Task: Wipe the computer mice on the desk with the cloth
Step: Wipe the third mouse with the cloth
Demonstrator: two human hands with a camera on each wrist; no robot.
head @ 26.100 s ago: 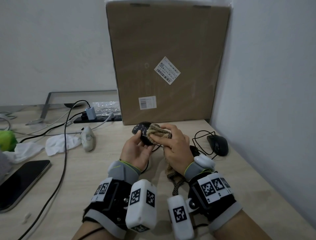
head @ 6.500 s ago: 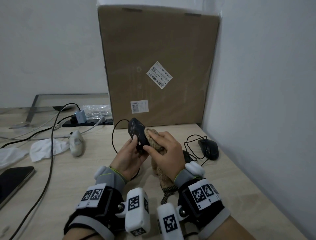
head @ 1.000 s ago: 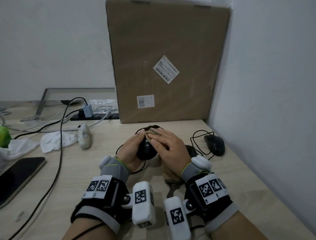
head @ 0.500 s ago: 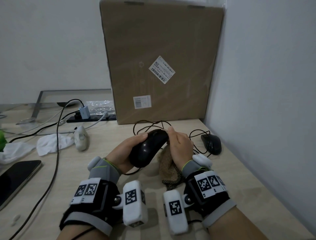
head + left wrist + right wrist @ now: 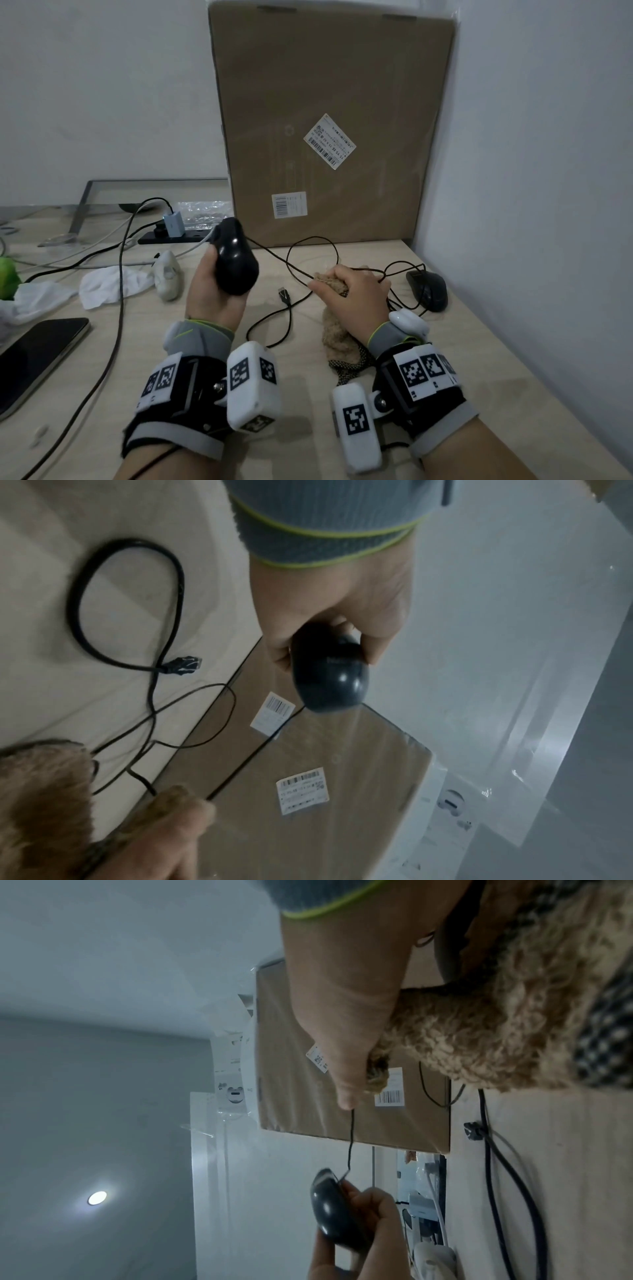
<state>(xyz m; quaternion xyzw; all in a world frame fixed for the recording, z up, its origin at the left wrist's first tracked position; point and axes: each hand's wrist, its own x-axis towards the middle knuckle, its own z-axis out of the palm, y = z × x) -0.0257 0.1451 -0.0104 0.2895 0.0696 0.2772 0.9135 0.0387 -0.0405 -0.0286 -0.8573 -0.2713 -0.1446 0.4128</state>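
Note:
My left hand (image 5: 212,291) grips a glossy black wired mouse (image 5: 235,261) and holds it tilted up above the desk; the left wrist view shows the same mouse (image 5: 329,672) in the fingers. Its thin cable (image 5: 274,260) runs right to my right hand (image 5: 356,298), which holds the tan fluffy cloth (image 5: 337,337) and pinches the cable through it. In the right wrist view the thumb (image 5: 346,1074) presses the cloth (image 5: 496,1031) onto the cable (image 5: 351,1137). A second black mouse (image 5: 428,286) lies by the right wall. A white mouse (image 5: 166,279) lies to the left.
A big cardboard box (image 5: 325,137) leans against the back wall. The cable's USB plug (image 5: 284,294) lies loose mid-desk. At the left are a white tissue (image 5: 109,284), a phone (image 5: 34,356), a thick black cable (image 5: 120,308) and a power strip (image 5: 171,236).
My left hand has lifted the black mouse up and to the left, away from my right hand. The cloth has left the mouse body and now sits on its cable.

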